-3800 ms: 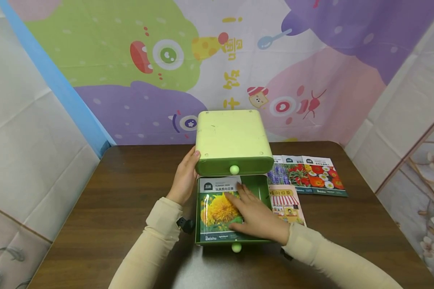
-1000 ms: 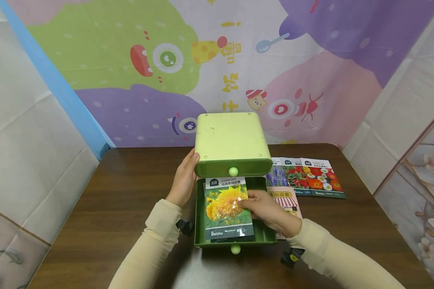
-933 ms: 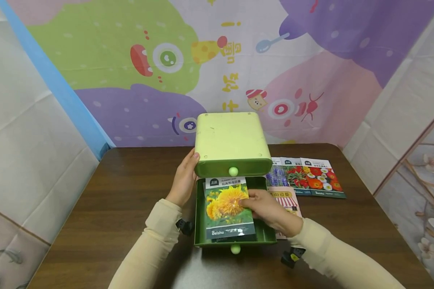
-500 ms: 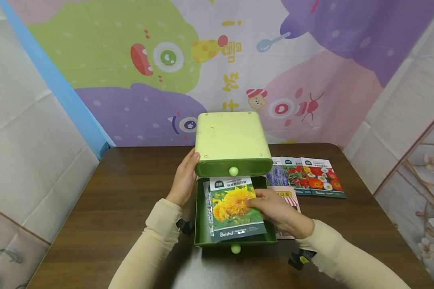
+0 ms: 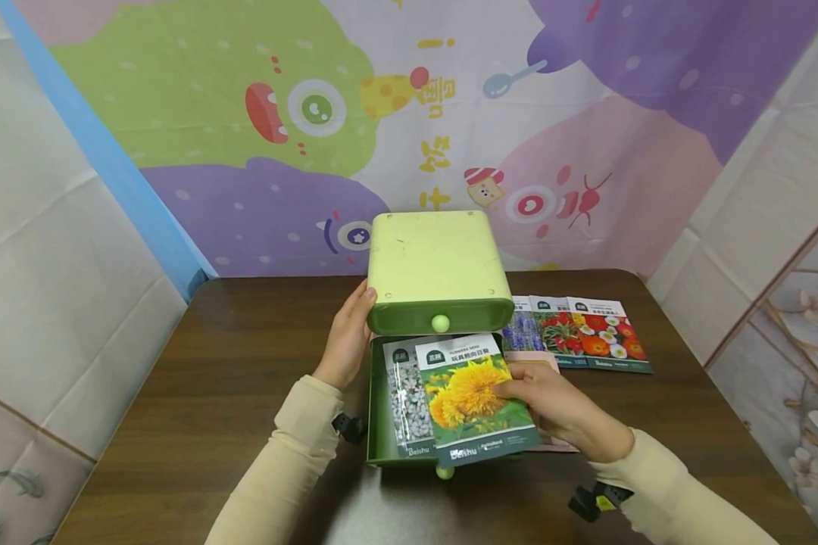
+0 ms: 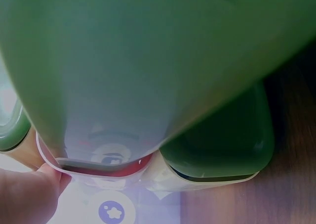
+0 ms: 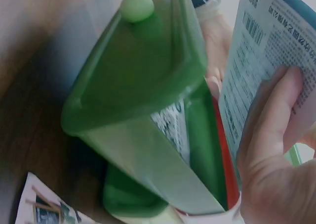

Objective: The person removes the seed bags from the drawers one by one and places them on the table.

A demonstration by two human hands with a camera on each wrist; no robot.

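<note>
My right hand pinches a flower seed packet with a yellow bloom, thumb on its front. The packet is over the right part of a pulled-out green drawer, its lower edge past the drawer front. In the right wrist view, fingers lie against the packet's printed back. A second packet with small white flowers lies in the drawer, partly covered. My left hand rests on the left side of the pale green drawer cabinet, thumb at its front corner; its other fingers are mostly hidden.
Right of the cabinet, several seed packets overlap on the brown wooden table. A pink-edged packet is partly behind my right hand. The cabinet's upper drawer, with a round knob, is closed. A cartoon cloth hangs behind.
My right hand, first flat on the yellow-flower packet in the drawer, now pinches it and has drawn it right and toward me. The white-flower packet underneath has come into view. The left hand stays put.
</note>
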